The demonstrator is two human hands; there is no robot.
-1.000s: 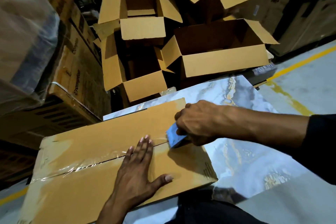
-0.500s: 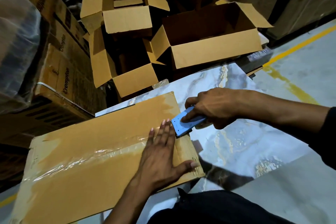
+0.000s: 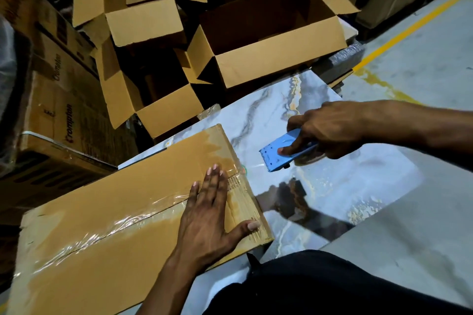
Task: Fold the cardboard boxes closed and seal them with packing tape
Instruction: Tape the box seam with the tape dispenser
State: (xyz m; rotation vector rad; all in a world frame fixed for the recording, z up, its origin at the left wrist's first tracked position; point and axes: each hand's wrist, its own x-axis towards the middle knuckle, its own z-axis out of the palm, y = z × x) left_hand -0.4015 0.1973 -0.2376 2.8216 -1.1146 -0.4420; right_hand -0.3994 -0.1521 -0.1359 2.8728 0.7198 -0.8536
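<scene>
A closed brown cardboard box point(image 3: 107, 215) lies on the marble table, with clear packing tape point(image 3: 122, 222) running along its centre seam. My left hand point(image 3: 207, 215) presses flat on the box top near its right end, fingers straight over the taped seam. My right hand point(image 3: 325, 130) grips a blue tape dispenser point(image 3: 279, 153) held above the table just past the box's right edge. A thin strip of clear tape stretches from the box end to the dispenser's toothed blade.
Several open cardboard boxes point(image 3: 268, 41) are piled beyond the marble table point(image 3: 332, 186). Printed cartons point(image 3: 69, 115) stack at the left. A concrete floor with a yellow line point(image 3: 409, 25) lies to the right. My dark-clothed leg fills the bottom right.
My right hand has drawn the dispenser rightward along the seam and off the box end. My left hand has slid right along the tape to the box's right end.
</scene>
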